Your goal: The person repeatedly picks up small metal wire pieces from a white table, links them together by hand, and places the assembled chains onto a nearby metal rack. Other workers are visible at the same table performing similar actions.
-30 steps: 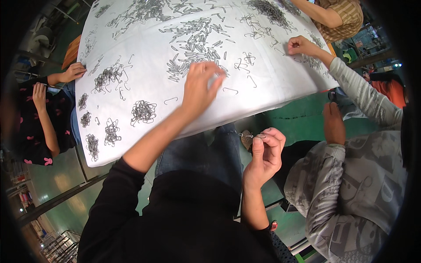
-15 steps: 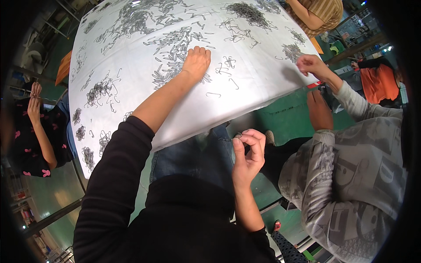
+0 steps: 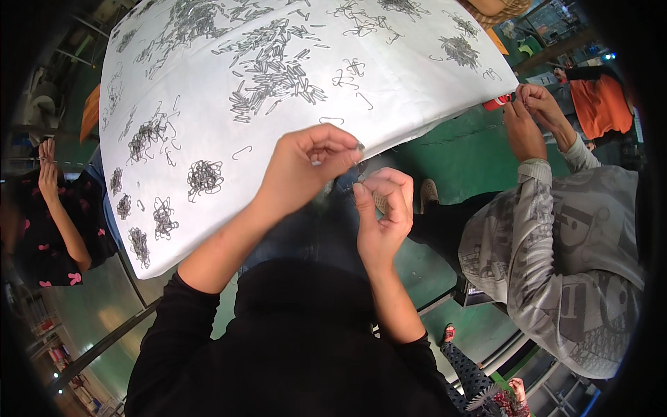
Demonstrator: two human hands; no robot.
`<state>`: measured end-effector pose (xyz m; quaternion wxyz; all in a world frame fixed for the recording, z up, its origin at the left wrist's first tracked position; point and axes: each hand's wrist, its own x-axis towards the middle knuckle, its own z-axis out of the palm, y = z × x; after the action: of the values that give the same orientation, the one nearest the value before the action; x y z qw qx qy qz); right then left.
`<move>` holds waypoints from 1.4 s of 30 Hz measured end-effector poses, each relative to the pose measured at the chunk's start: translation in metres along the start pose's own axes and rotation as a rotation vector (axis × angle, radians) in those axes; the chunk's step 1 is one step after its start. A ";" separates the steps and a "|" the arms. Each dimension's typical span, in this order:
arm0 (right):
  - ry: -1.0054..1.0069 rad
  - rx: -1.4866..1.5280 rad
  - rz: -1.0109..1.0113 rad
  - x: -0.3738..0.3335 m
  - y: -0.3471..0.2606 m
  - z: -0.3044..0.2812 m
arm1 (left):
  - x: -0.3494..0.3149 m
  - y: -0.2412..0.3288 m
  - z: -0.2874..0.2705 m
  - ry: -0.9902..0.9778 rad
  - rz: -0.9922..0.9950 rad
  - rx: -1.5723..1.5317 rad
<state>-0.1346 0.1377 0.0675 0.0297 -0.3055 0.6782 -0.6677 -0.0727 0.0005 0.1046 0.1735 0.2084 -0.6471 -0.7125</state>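
Pinching metal piece between thumb and finger of left hand, at near edge of desk. Holding right hand just bodyward of it, not touching, thumb and finger together; unable to tell on what. Too small and blurred to read long axis.

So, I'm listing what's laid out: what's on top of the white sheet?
Wire hooks and narrow links lie on the sheet, loose and heaped. Under the left hand and heaps, I can't tell.
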 end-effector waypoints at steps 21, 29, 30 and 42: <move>-0.345 -0.682 0.060 0.130 0.088 0.020 | -0.035 -0.011 0.002 0.157 0.265 0.293; -0.605 -0.798 0.130 0.141 0.101 0.049 | -0.047 -0.020 -0.003 0.222 0.284 0.324; -0.603 -0.651 0.230 0.130 0.091 0.039 | -0.048 -0.023 -0.004 0.230 0.290 0.322; -0.307 0.536 0.515 0.019 -0.028 -0.006 | -0.052 -0.030 -0.002 0.280 0.323 0.326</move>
<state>-0.1424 0.1365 0.1006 0.3758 -0.2032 0.5219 -0.7383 -0.0262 0.0290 0.0781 0.3368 0.2241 -0.7479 -0.5264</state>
